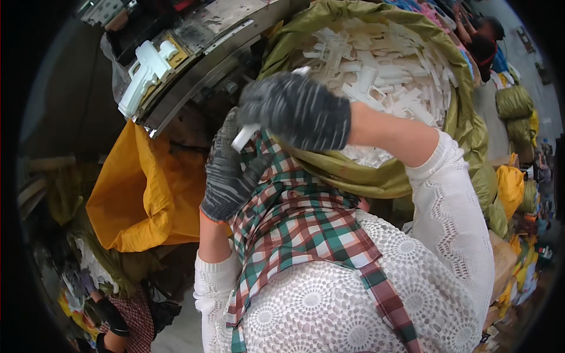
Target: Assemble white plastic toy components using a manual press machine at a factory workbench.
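Note:
My right hand [297, 112], in a dark grey striped glove, is closed around a white plastic piece [245, 137]. One pale end sticks out below the fingers, and a small white bit shows above the knuckles. Close beneath it is my left hand [226, 179], gloved alike, with its thumb apart and its fingers reaching up beside the right hand. The left fingertips are partly covered. Just beyond both hands stands a big olive sack [376, 185] filled with white plastic pieces [382, 76], several shaped like toy pistols.
At the upper left, a white toy pistol body [147, 73] rests on a metal-edged machine table [218, 44]. An orange sack [129, 194] hangs below it. Other people [485, 41] are at the upper right and lower left. Filled sacks [515, 106] line the right side.

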Available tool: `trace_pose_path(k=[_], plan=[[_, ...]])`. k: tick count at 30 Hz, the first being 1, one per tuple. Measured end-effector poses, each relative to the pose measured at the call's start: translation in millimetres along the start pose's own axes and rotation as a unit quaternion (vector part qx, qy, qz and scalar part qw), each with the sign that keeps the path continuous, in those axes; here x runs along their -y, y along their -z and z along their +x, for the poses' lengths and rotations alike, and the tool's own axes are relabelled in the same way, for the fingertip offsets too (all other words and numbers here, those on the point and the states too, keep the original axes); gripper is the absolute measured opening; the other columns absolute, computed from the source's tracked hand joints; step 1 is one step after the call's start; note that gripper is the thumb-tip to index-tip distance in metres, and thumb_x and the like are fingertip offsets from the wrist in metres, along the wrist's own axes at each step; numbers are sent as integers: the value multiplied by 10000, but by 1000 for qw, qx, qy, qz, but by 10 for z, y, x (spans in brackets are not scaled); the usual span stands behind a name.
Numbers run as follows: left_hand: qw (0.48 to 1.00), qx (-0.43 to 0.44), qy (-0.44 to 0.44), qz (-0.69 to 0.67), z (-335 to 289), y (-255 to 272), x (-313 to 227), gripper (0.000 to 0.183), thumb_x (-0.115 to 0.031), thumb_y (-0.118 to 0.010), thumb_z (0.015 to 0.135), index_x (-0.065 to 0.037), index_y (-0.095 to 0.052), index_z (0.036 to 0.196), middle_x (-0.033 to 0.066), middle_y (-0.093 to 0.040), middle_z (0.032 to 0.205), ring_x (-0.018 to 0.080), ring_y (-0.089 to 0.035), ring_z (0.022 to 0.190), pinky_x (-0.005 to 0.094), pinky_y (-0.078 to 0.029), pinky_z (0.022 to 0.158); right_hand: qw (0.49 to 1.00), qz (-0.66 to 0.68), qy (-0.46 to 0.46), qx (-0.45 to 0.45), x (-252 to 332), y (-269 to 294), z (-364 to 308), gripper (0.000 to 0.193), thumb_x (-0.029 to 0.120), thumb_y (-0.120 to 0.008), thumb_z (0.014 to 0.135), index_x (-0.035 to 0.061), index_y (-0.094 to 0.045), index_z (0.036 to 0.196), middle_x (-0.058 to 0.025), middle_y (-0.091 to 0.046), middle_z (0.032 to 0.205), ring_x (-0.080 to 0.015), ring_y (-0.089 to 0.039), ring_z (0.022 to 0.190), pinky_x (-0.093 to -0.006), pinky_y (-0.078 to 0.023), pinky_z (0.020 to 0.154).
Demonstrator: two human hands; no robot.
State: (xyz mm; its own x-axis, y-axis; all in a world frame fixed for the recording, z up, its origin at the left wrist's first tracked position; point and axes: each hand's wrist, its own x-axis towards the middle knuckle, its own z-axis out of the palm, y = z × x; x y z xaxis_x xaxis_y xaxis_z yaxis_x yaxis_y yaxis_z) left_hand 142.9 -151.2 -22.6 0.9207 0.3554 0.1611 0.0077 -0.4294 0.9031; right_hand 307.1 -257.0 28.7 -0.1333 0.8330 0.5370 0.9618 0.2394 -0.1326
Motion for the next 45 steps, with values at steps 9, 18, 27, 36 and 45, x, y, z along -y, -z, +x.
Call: trace_pose_path(k=[9,18,27,36,45], plan=[[972,-161,-14,173,-93,311,78,335,-82,-654,671,-3,-579,988,172,-614,827,310,-619,791,341,-481,722,998,48,34,-27,161,52,189,265,158,-619,682,66,-586,928,-96,-571,788,-272,-594,748,-371,-475,670],[897,-212,-85,379,-73,349,53,471,-165,-687,541,-38,-572,979,152,-582,868,331,-559,802,424,-439,708,993,96,-9,66,130,212,286,341,212,-663,690,7,-572,947,-182,-602,861,-316,-609,776,-374,-493,669],[748,-409,-201,482,588,1170,65,508,-212,-675,734,-64,-504,1189,194,-535,1137,378,-516,1040,423,-419,899,983,136,-125,16,-304,477,330,443,133,-704,739,64,-536,1144,-125,-582,1102,-234,-574,994,-340,-467,850],[751,-188,-59,630,555,1642,32,477,-320,-592,797,-103,-489,1209,155,-560,1000,342,-514,952,441,-408,852,962,231,-145,-13,-458,130,735,474,111,-678,754,50,-511,1193,-126,-535,1196,-216,-513,1108,-332,-415,939],[706,-364,128,594,-808,2027,509,515,-222,-626,786,17,-457,1210,209,-571,1037,362,-545,941,429,-418,849,994,91,32,-57,-1004,-690,1410,348,241,-582,816,168,-571,1156,-80,-592,1095,-235,-571,972,-365,-447,889]])
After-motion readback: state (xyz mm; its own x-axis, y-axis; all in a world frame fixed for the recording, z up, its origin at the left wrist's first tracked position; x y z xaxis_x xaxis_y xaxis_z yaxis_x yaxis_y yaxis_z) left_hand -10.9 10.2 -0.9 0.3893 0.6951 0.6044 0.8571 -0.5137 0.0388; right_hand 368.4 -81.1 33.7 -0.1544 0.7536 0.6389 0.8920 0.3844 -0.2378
